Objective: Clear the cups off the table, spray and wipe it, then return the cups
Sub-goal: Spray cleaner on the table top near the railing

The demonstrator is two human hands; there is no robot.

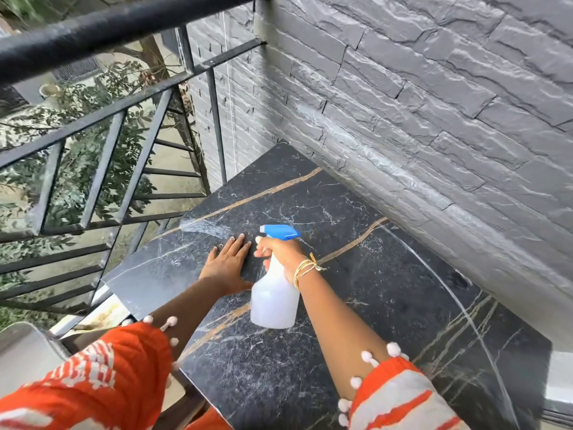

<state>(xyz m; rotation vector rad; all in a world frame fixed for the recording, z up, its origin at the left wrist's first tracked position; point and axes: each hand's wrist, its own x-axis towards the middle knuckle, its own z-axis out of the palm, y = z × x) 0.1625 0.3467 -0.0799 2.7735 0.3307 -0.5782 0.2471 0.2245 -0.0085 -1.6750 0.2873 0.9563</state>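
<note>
Spray bottle (pixel 274 293) at frame centre, gripped round the neck by the right hand (pixel 280 251), finger on the trigger, nozzle aimed toward upper left; left hand (pixel 228 263) just beside it, fingers straight, flat on the dark marble surface (pixel 387 290). Mist (pixel 204 227) landing by the far edge near the railing (pixel 130 125); likely overspray past that edge. No cups in view.

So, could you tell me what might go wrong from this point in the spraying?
1. The mist from the spray bottle in the right hand heads toward the table's railing-side edge, so some may drift over the railing.
2. The left hand lies flat on the marble just beside the nozzle and could get sprayed.
</note>
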